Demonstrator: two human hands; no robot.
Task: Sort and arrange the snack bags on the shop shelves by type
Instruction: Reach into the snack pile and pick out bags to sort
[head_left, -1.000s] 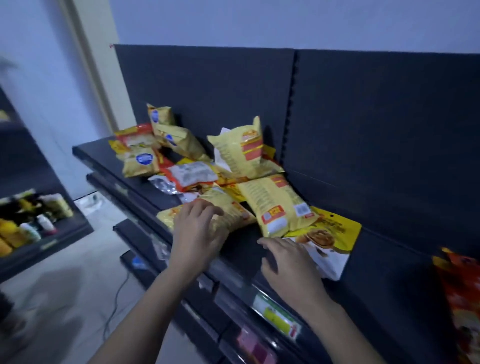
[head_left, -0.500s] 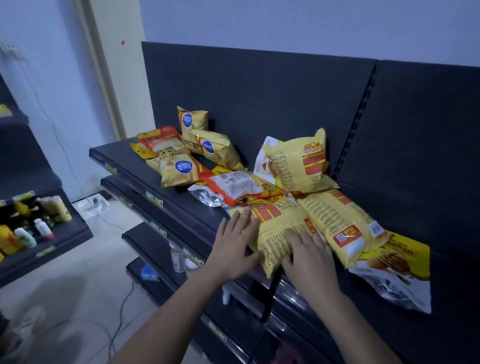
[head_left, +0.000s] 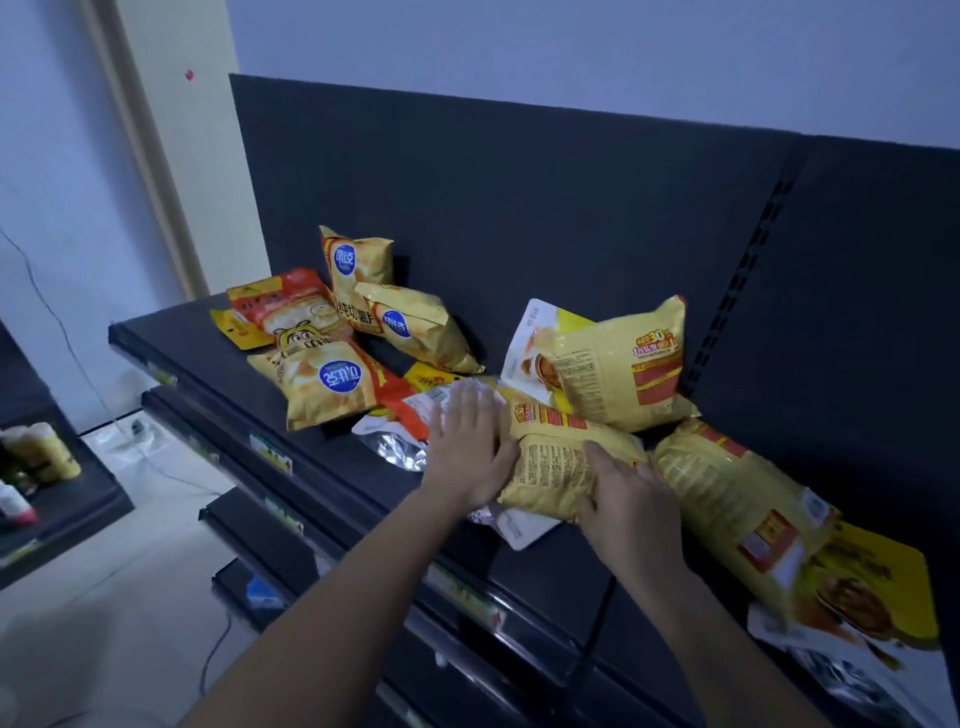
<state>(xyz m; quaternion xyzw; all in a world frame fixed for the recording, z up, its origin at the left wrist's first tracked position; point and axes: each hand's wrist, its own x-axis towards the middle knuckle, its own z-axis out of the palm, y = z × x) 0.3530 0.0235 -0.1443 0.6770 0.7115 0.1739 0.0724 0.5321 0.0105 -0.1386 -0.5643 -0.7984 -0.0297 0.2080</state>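
Light: dim and bluish; palest on the left wall (head_left: 62, 156), darkest on the shelf back panel (head_left: 519, 208).
Glare: sheen on the foil bag (head_left: 392, 451).
Blur: pouch (head_left: 883, 587) at lower right smeared.
Distortion: shelf (head_left: 322, 483) edges bow outward.

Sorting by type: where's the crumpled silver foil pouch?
Head view: the crumpled silver foil pouch lies just left of the left hand, beneath a red-and-white plastic bag.

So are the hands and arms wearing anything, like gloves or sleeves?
No. The left forearm and right forearm are bare, with no sleeve in view. The left hand and the right hand wear no gloves, and no watch, bracelet or ring shows on the sides we see.
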